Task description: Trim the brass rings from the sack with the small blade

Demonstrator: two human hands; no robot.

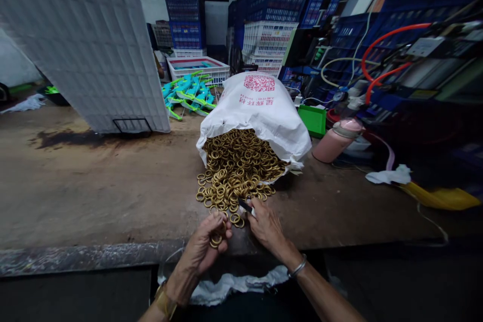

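Gold-coloured rings (222, 191) spill from the mouth of a white woven sack (260, 103) lying on its side on the table. At the near side of the pile, my left hand (209, 239) is closed around several of these rings; a few show between its fingers. My right hand (266, 224) grips a small tool with a dark, flat blade-like end (246, 206), pointing toward the pile. Most of the tool is hidden by the fingers, so its exact kind is unclear. A couple of loose rings (237, 220) lie between the two hands.
A tall grey ribbed panel (113, 60) stands on the table (94, 186) at left. Turquoise and green plastic pieces (190, 93) lie behind the sack. Right of it are a green tray (312, 119), a pink bottle (335, 141) and a machine with orange hoses. Stacked crates (269, 40) stand behind.
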